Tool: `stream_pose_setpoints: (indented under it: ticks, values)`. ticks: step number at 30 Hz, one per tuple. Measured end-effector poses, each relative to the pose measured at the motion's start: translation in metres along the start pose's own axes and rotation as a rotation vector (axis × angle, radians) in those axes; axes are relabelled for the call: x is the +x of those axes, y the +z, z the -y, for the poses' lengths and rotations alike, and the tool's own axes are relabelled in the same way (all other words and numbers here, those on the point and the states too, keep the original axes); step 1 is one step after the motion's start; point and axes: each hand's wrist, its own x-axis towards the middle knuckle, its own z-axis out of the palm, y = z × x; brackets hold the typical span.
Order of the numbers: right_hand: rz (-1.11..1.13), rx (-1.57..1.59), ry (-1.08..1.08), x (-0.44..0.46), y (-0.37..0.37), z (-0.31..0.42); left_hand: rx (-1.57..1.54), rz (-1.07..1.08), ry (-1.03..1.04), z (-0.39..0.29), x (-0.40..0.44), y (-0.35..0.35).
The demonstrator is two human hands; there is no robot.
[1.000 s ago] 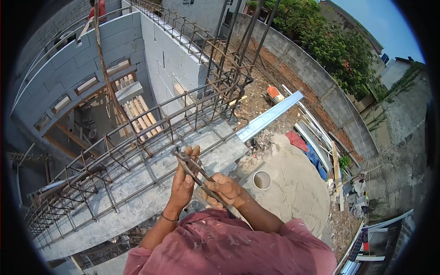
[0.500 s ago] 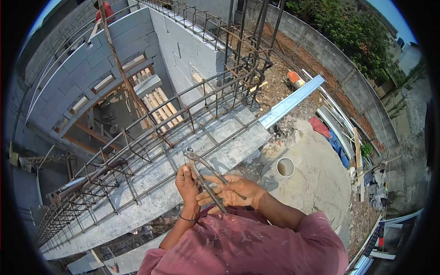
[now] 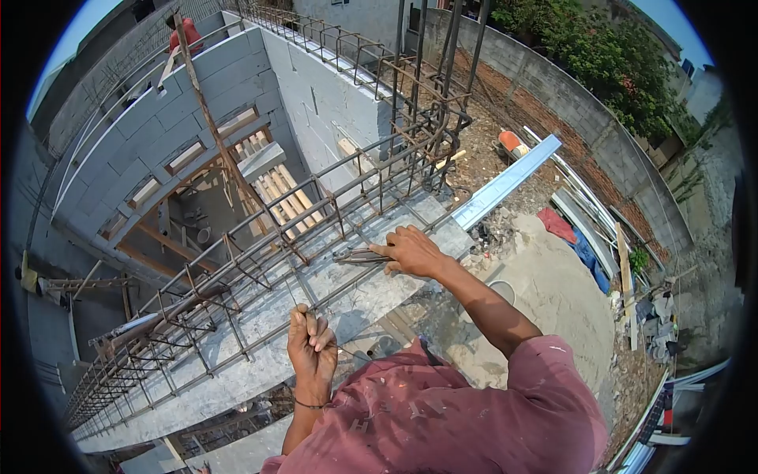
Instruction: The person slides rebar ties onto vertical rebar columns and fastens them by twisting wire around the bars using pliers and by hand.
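Note:
Over the rebar cage (image 3: pixel 335 207), my right hand (image 3: pixel 414 253) is wrapped round the handles of metal pincers (image 3: pixel 359 256), whose head points left above the concrete slab. My left hand (image 3: pixel 313 340) is raised near the cage's front bar, thumb and fingers pinched together. A thin dark wire seems to run from its fingers, but most of it is too fine to make out. The grey concrete surface (image 3: pixel 379 312) lies under the cage and between the two hands.
Upright rebars (image 3: pixel 418 71) rise at the cage's far end. A pale metal channel (image 3: pixel 509 182) projects beyond the slab. Below right are a bucket (image 3: pixel 500 293) and a sand heap (image 3: pixel 553 316). Block walls (image 3: pixel 324 95) enclose a lower room. Another person (image 3: pixel 188 33) is at the upper left.
My right hand has moved up and forward with the pincers, away from my left hand, which has dropped slightly. The handles, spread apart half a second ago, are now gathered in my grip.

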Motion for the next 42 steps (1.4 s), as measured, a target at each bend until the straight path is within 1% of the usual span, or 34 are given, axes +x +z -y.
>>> stream_pose_setpoints:
  ticks: [1,2,4,5,6,8,9,10,11,12,14,15,16,18,19,20,21,22,24,26,28,29,30,31,32,33,34,36,37,38,40,41,42]
  values:
    - [-0.101,-0.034,-0.026,0.001,0.012,0.000,-0.030,0.059,-0.008,0.000,0.000,-0.003]
    - [-0.100,-0.035,-0.030,0.001,0.012,0.011,-0.032,0.058,-0.004,0.000,0.000,-0.001]
    - [-0.487,0.111,0.063,0.004,0.013,0.042,-0.040,0.074,0.017,0.002,0.001,0.005]
    - [-0.497,0.394,0.075,0.003,0.017,0.064,-0.045,0.070,0.024,0.005,0.004,0.005]
    - [-0.497,0.680,0.091,0.000,0.020,0.087,-0.009,0.085,0.052,0.007,0.007,0.006]
    - [-0.068,1.264,0.144,-0.008,0.004,0.133,0.034,0.089,0.074,0.013,0.011,0.006]
    - [-0.068,1.270,0.147,-0.012,0.000,0.149,0.122,0.057,0.117,0.018,0.015,0.006]
    - [-0.095,1.179,0.233,-0.016,-0.003,0.161,0.210,0.030,0.160,0.021,0.019,0.006]
    - [-0.123,1.084,0.317,-0.017,-0.005,0.166,0.260,0.073,0.157,0.021,0.023,0.008]
    - [-0.133,1.082,0.319,-0.019,-0.005,0.162,0.262,0.081,0.153,0.023,0.026,0.014]
    - [-0.201,1.048,0.333,-0.027,-0.012,0.150,0.596,0.072,0.209,0.033,0.031,0.030]
    - [-0.398,1.019,0.254,-0.035,-0.019,0.145,0.634,0.076,0.231,0.039,0.037,0.025]
    - [-0.406,1.018,0.256,-0.043,-0.026,0.133,0.636,0.083,0.227,0.043,0.040,0.029]
    - [-0.393,0.822,0.298,-0.061,-0.042,0.101,1.063,0.177,0.142,0.053,0.055,0.046]
    - [-0.424,0.813,0.341,-0.070,-0.053,0.083,1.068,0.183,0.138,0.058,0.063,0.057]
    - [-0.455,0.807,0.384,-0.079,-0.066,0.064,1.161,0.287,0.042,0.063,0.074,0.070]
    - [-0.528,0.733,0.472,-0.088,-0.077,0.044,1.250,0.392,-0.056,0.067,0.087,0.082]
    - [-0.599,0.657,0.558,-0.097,-0.088,0.023,1.257,0.397,-0.060,0.072,0.101,0.091]
    - [-0.742,0.296,0.491,-0.119,-0.108,-0.028,1.257,0.518,-0.022,0.083,0.136,0.111]
    - [-0.863,0.357,0.605,-0.134,-0.144,-0.051,1.317,0.518,0.030,0.098,0.174,0.143]
    - [-1.025,0.393,0.644,-0.149,-0.173,-0.078,1.382,0.593,0.154,0.117,0.224,0.160]
    - [-1.191,0.428,0.648,-0.155,-0.182,-0.093,1.465,0.608,0.230,0.128,0.250,0.164]
    - [-1.278,0.451,0.656,-0.160,-0.181,-0.101,1.548,0.625,0.307,0.139,0.273,0.166]
    - [-1.368,0.473,0.660,-0.165,-0.180,-0.109,1.563,0.632,0.301,0.148,0.291,0.167]
    - [-1.395,0.427,0.685,-0.168,-0.175,-0.115,1.793,0.661,0.410,0.157,0.305,0.171]
    - [-1.423,0.379,0.708,-0.171,-0.171,-0.121,2.020,0.686,0.528,0.165,0.318,0.173]
    - [-1.430,0.387,0.713,-0.169,-0.164,-0.122,2.030,0.692,0.526,0.172,0.328,0.175]
    - [-1.163,0.638,0.777,-0.157,-0.140,-0.115,1.974,0.674,0.396,0.183,0.340,0.174]
    - [-1.125,0.622,0.753,-0.153,-0.124,-0.121,1.933,0.580,0.321,0.184,0.341,0.180]
    - [-1.089,0.604,0.727,-0.148,-0.115,-0.124,1.933,0.626,0.327,0.181,0.344,0.184]
    - [-1.060,0.584,0.732,-0.147,-0.111,-0.125,1.910,0.618,0.107,0.175,0.353,0.189]
    - [-1.037,0.582,0.760,-0.146,-0.111,-0.127,1.911,0.617,0.103,0.177,0.356,0.186]
    - [-1.012,0.576,0.783,-0.143,-0.114,-0.131,1.908,0.648,0.193,0.178,0.358,0.183]
